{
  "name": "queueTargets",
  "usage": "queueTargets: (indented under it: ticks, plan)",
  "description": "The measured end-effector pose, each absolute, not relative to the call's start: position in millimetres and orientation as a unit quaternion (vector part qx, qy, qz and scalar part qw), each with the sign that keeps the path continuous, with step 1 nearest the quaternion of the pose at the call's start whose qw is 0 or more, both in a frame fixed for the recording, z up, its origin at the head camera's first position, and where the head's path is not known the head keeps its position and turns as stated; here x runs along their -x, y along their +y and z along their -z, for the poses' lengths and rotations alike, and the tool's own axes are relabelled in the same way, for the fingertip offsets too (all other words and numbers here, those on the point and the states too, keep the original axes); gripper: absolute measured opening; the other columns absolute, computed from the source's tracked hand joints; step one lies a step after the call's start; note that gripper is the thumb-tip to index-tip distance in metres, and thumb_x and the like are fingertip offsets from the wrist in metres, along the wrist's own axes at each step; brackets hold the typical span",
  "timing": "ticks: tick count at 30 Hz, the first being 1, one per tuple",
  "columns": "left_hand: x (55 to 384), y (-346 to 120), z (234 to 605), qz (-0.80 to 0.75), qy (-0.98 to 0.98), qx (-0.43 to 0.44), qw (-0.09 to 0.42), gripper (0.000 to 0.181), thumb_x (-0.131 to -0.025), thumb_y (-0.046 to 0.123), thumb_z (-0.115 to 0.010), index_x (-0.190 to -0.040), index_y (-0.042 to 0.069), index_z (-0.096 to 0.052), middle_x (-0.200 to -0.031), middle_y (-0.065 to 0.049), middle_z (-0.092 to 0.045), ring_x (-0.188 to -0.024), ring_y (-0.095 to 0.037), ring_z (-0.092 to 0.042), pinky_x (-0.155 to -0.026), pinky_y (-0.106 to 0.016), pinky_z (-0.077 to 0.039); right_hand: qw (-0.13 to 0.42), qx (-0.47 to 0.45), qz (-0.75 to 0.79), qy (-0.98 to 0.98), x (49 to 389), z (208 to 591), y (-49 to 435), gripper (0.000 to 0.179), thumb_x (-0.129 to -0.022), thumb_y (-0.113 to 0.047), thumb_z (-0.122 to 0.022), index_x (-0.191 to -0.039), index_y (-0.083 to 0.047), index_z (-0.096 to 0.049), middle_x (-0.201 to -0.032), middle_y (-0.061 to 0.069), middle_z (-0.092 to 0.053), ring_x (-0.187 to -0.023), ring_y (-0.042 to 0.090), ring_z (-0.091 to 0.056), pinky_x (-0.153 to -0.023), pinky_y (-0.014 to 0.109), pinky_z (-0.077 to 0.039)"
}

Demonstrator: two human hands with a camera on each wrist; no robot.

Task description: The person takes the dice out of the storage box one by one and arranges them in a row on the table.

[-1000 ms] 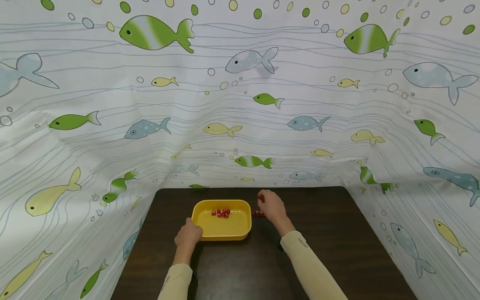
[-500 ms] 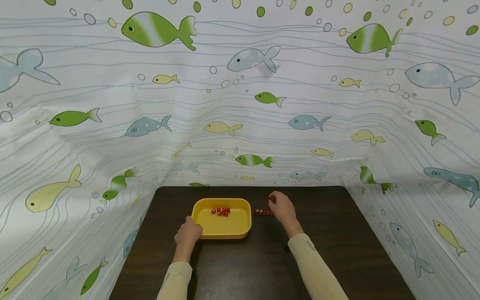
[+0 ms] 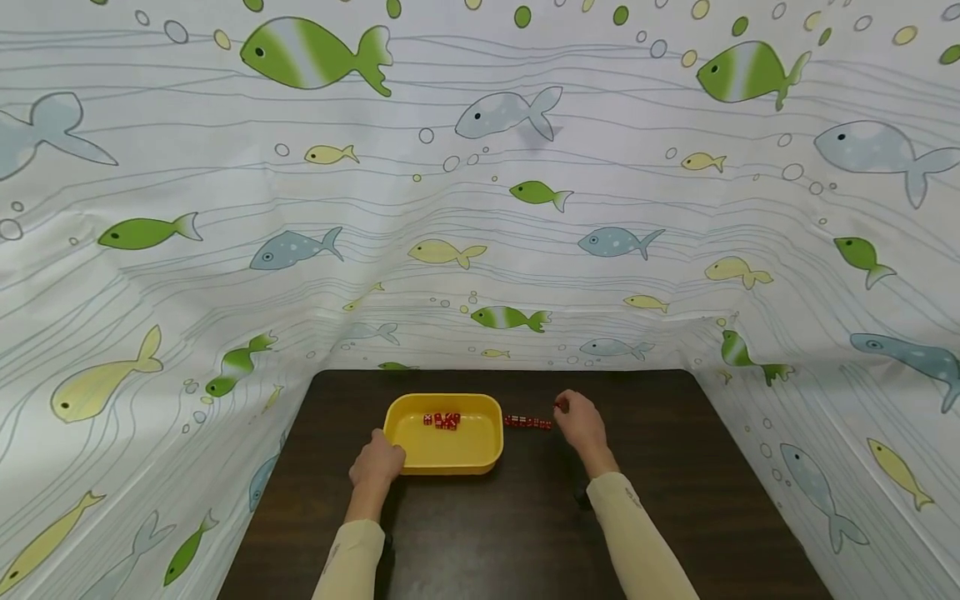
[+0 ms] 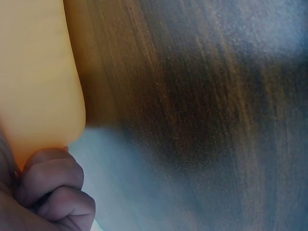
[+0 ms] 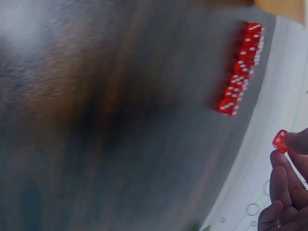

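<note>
yellow tray (image 4: 38, 82) edge at left, curled fingers (image 4: 53, 178) against it, dark wooden table (image 4: 202, 96)

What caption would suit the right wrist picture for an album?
Right hand pinches one red die near a row of red dice on the dark wooden table.

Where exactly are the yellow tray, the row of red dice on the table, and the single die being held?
yellow tray (image 3: 450, 465), head view, on its near rim.
row of red dice (image 5: 242, 70), right wrist view, on a middle die.
single die (image 5: 279, 141), right wrist view, on its spotted face, pinched at the fingertips.
</note>
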State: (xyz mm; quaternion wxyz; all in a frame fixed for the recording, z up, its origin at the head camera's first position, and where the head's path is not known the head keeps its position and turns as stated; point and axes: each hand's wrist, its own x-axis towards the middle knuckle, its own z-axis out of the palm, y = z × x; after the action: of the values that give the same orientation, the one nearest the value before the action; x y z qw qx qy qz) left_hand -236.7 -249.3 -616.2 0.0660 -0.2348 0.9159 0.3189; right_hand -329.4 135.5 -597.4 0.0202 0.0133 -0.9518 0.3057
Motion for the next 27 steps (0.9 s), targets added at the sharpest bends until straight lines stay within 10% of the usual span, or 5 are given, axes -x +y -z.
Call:
queueTargets:
  ticks: [27]
  plan:
    - [240,-251,617,-0.315,0.917,0.232,0.075,0.056,-0.100,0.023,-0.051,-0.146,-0.008,-0.040,-0.095,-0.021,-0.060,-0.079,-0.035,-0.059,-0.075,-0.050,-0.047,-0.021,0.004,-0.284,-0.959,327,629,139,0.021,-0.102,-0.016,-0.070,-0.121,-0.006,-0.072,-0.112,0.013,-0.074,-0.085,0.025,-0.064,-0.080,0.051,-0.057]
